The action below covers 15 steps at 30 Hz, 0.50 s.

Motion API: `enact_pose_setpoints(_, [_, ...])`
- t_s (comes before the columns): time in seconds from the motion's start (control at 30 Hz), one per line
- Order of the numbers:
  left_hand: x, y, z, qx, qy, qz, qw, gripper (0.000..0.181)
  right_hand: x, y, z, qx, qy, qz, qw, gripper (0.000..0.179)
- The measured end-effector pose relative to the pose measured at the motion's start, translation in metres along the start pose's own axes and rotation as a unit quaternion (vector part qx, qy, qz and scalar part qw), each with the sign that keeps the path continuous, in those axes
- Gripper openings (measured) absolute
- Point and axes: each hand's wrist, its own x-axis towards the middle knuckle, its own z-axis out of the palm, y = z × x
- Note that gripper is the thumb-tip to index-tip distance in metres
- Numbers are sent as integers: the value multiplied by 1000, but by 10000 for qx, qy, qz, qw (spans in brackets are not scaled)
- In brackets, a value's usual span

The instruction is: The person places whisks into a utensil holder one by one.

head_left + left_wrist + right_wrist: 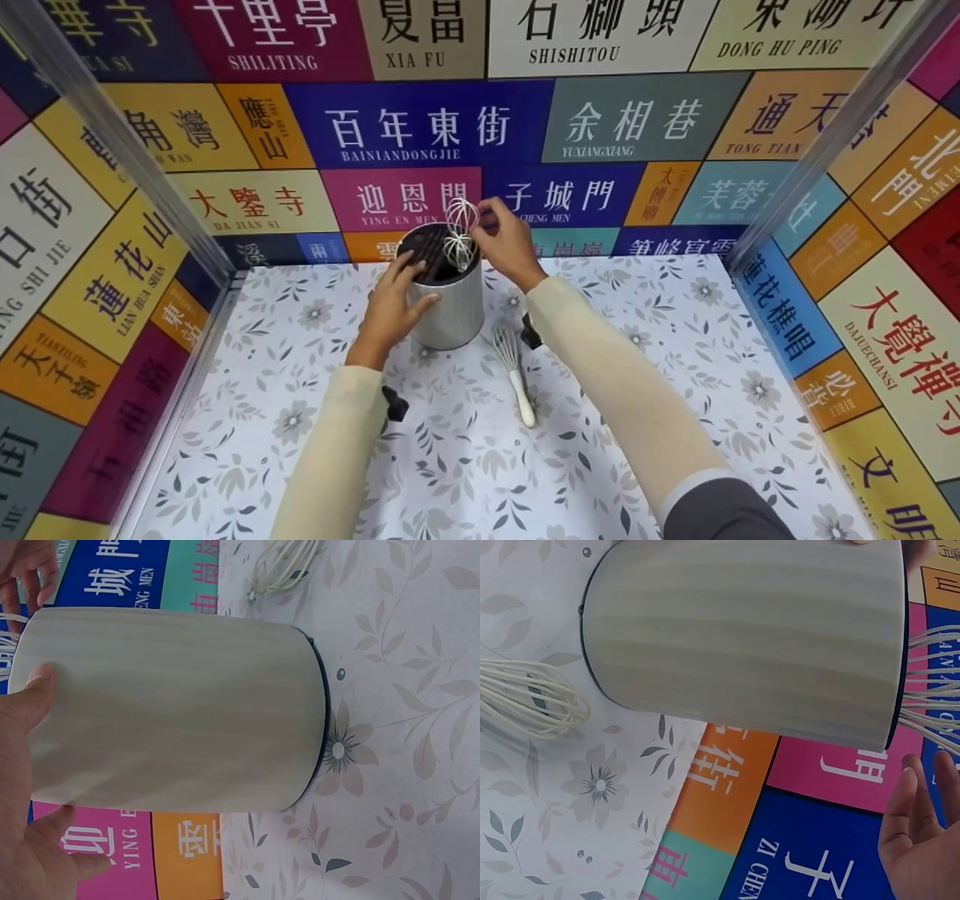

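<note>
A pale cylindrical utensil holder (pixel 450 319) with a dark interior stands upright at the back of the table. My left hand (pixel 394 304) holds it near the top, thumb (pixel 41 686) against the outer wall and other fingers over the left rim. White wire whisk loops (pixel 459 232) rise from the opening; whatever lies below them is hidden inside. Beside these loops is my right hand (pixel 502 236), fingers loosely bent and fingertips close to the wires. In the right wrist view its fingers (pixel 907 799) stand apart from the wires (pixel 934 682).
Another whisk (pixel 514 375) lies on the floral tabletop (pixel 465 472), its wire end toward the holder and its pale handle toward me. Panels (pixel 420 124) printed with large characters wall in the back and both sides, with metal posts (pixel 142 150) at the corners.
</note>
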Motion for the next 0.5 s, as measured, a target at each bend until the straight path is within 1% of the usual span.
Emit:
enact_pose_setpoints(0.13, [0, 0, 1, 6, 5, 8, 10000, 61, 0, 2, -3, 68, -75, 80, 9999, 26])
enact_pose_setpoints(0.23, [0, -1, 1, 8, 29, 28, 10000, 60, 0, 4, -5, 173, -216, 192, 9994, 25])
enact_pose_setpoints(0.5, [-1, 0, 0, 14, 82, 82, 9999, 61, 1, 9, -8, 160, -644, 542, 9963, 31])
